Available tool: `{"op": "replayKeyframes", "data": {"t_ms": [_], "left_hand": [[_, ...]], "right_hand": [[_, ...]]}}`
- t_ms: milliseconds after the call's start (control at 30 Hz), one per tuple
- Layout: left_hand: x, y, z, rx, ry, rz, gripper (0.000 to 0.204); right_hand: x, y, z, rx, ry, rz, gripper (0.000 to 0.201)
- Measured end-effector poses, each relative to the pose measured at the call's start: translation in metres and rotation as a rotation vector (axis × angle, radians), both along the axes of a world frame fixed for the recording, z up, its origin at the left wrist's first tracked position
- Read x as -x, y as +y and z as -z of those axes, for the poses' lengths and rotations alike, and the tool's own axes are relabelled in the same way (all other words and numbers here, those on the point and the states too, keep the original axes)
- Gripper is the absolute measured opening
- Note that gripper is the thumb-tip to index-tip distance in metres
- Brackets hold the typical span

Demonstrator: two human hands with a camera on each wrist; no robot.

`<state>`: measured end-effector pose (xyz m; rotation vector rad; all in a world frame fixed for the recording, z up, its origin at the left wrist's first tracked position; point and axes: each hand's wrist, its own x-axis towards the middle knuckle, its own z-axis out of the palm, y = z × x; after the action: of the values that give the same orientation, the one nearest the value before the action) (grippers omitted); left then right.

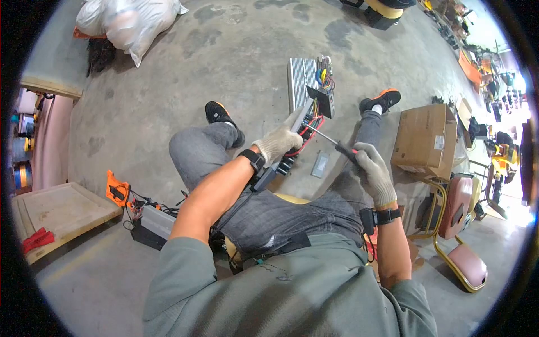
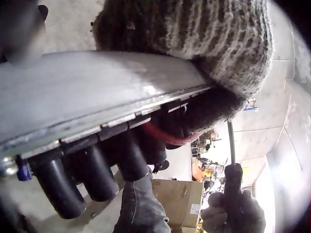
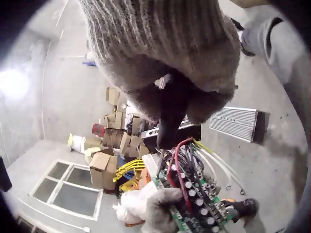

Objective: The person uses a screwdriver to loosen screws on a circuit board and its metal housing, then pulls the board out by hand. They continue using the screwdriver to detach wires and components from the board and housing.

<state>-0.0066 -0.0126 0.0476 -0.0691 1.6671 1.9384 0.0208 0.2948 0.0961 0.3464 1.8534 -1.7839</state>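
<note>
My gloved left hand [image 1: 279, 143] grips the edge of a circuit board on a metal plate, held tilted between the legs. In the right wrist view the green circuit board [image 3: 199, 206] carries several capacitors and red, black and white wires. The metal plate [image 2: 97, 92] and black capacitors [image 2: 99, 177] fill the left wrist view. My gloved right hand [image 1: 373, 174] holds a screwdriver [image 1: 345, 150] by its dark handle; the shaft points at the board's wired end, close to the left fingers. Beyond the board, a finned aluminium housing [image 1: 299, 84] lies on the floor.
A small grey plate [image 1: 320, 164] lies on the floor between the legs. At the right are an open cardboard box [image 1: 421, 137] and a metal-framed chair [image 1: 457, 208]. White sacks [image 1: 132, 25] sit at the far left. A wooden panel [image 1: 67, 213] stands at the left.
</note>
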Motion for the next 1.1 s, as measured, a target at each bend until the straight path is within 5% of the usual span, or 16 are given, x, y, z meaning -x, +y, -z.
{"op": "replayKeyframes", "data": {"t_ms": [100,200,300,367,500,600,700,767,867,967,1100], "left_hand": [[0.001,-0.001,0.000,0.077,0.036,0.015,0.097],[0.001,0.001,0.016,0.024,0.045,0.002,0.097],[-0.001,0.003,0.018,0.047,0.142,-0.059,0.088],[-0.002,0.002,0.010,0.031,0.048,-0.050,0.089],[-0.002,0.005,0.019,-0.044,0.094,-0.109,0.092],[0.000,0.002,0.023,0.055,0.044,-0.035,0.097],[0.000,0.000,0.017,0.054,0.004,-0.063,0.096],[0.002,-0.001,0.013,0.167,-0.020,-0.002,0.096],[0.000,0.002,0.020,0.077,0.061,-0.048,0.096],[0.000,0.000,0.009,0.059,0.051,-0.038,0.096],[-0.003,-0.001,-0.007,0.097,-0.043,-0.033,0.097]], "right_hand": [[-0.003,-0.006,0.003,-0.006,0.150,0.125,0.045],[0.002,-0.014,-0.021,-0.015,0.032,0.159,0.041],[0.009,-0.001,-0.027,-0.059,-0.191,-0.010,0.041],[0.004,-0.004,-0.014,-0.057,0.084,0.047,0.041],[0.003,-0.009,-0.005,-0.026,0.179,0.162,0.039],[0.007,-0.006,-0.020,-0.014,-0.036,0.044,0.033],[0.008,0.001,-0.008,-0.208,0.201,-0.137,0.035],[0.006,0.002,-0.002,0.140,0.118,0.077,0.031],[0.003,-0.029,-0.024,0.073,0.083,0.261,0.036],[0.016,0.000,-0.023,-0.030,-0.083,0.004,0.038],[0.010,-0.003,-0.006,0.049,0.079,0.094,0.039]]}}
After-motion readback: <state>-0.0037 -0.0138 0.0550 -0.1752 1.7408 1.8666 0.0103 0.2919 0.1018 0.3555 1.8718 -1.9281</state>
